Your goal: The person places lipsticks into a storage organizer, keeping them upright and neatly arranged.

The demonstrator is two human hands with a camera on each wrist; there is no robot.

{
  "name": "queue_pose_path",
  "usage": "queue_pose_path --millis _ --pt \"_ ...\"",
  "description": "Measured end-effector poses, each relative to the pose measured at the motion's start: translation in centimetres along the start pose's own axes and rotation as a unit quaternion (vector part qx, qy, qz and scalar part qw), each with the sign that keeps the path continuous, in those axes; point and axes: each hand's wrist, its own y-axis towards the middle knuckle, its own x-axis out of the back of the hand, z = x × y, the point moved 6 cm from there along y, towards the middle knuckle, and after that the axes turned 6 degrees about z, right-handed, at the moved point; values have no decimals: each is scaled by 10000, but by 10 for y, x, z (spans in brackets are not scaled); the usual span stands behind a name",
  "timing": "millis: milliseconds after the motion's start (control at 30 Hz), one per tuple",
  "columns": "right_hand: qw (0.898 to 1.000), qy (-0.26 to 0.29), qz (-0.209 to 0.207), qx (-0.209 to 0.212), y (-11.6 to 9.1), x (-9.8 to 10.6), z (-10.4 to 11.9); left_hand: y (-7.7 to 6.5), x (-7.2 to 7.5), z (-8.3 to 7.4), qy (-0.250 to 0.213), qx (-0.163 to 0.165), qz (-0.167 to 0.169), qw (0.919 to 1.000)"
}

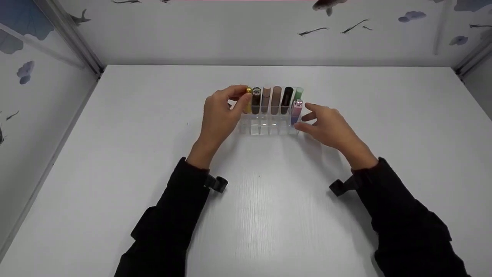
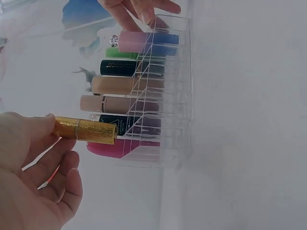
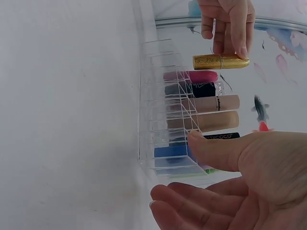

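Observation:
Between thumb and fingers, my left hand (image 1: 222, 111) pinches a gold lipstick tube (image 2: 96, 131) at its upper end. The tube is upright at the left end of a clear stepped lipstick holder (image 1: 265, 130), its lower end above the front slots in the left wrist view. Beside the holder's right end is my right hand (image 1: 326, 124), thumb and fingers spread apart around that corner with nothing gripped. Closest to it stands a pink and blue lipstick (image 2: 136, 42) with a silver knob.
Along the holder's back row stand a magenta tube (image 2: 103, 148), a black tube with a clear cap (image 1: 256, 100), two beige tubes (image 1: 276, 100), another black tube (image 1: 287, 100) and a green one (image 1: 298, 93). The white table (image 1: 246, 215) meets patterned panels (image 1: 230, 34) behind.

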Motion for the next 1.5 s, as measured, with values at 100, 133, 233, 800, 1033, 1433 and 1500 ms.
queue_pose_path --millis 100,133,233,800,1033,1433,1500 --pt "9999 -43 74 -74 2 -3 -1 0 0 3 88 65 -2 9999" --pt "9999 -35 90 -112 3 -3 -1 0 0 4 101 82 0 9999" --pt "9996 69 152 -217 4 -5 -2 0 -1 7 90 172 20 9998" --pt "9991 287 225 -221 4 -8 -1 -2 -5 13 -28 449 193 9988" --pt "9992 283 207 -177 4 -8 -1 -2 -5 16 14 560 256 9981" --pt "9994 279 152 -129 3 -7 -2 -2 -7 21 110 894 492 9947" --pt "9994 282 160 -130 3 -7 -3 -2 -8 22 150 939 520 9941"
